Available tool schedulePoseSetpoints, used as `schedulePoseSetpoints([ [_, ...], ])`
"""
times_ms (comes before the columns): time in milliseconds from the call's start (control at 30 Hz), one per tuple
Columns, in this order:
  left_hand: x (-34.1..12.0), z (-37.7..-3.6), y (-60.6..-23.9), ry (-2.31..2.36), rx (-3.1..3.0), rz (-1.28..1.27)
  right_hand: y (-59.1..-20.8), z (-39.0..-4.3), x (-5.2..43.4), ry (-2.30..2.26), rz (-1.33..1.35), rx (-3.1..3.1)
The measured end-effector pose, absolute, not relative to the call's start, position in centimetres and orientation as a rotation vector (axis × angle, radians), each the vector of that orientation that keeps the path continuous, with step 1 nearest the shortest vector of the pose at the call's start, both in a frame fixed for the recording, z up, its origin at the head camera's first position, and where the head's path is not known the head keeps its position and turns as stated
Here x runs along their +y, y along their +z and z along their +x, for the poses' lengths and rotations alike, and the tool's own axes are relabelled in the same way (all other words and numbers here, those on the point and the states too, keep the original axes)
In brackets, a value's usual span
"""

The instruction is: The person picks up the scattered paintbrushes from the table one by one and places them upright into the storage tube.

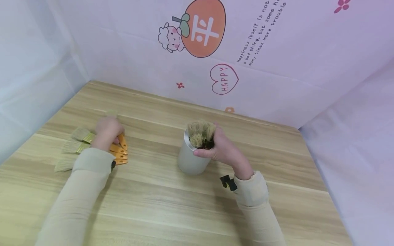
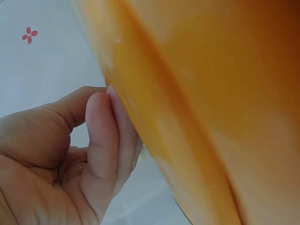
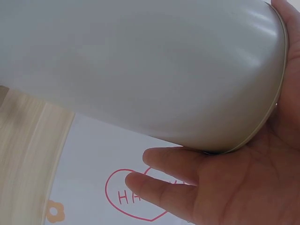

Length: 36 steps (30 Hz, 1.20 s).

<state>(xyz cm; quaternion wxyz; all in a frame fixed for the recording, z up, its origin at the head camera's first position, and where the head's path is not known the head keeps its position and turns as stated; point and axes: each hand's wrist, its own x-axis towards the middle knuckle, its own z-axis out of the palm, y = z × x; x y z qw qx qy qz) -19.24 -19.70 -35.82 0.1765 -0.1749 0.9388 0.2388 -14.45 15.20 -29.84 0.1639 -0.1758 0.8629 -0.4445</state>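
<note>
tabletop (image 1: 147, 212): cup (image 1: 191, 162) partly hides brushes (image 1: 197, 130)

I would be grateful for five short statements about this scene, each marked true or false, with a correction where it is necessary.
1. The right hand holds the cup. True.
2. The bristles in the cup point down. False: the bristles point up.
3. The left hand holds a brush. True.
4. Other brushes lie on the table, left of the cup. True.
5. Their handles are blue. False: the handles are orange.
</note>
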Motion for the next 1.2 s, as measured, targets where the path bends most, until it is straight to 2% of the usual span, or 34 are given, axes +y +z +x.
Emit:
schedulePoseSetpoints([
  [700, -19.97, -19.39, -35.71, 0.913, 2.761, -0.719, -29.46, -14.12, 15.24, -1.239, -0.474, 2.474],
  [1000, -19.68, -19.14, -35.82, 0.766, 2.928, -0.695, -29.76, -14.44, 15.35, -1.270, -0.581, 2.451],
  [1200, -19.04, -19.14, -35.87, 0.852, 2.996, -0.686, -29.93, -14.63, 15.36, -1.277, -0.602, 2.455],
])
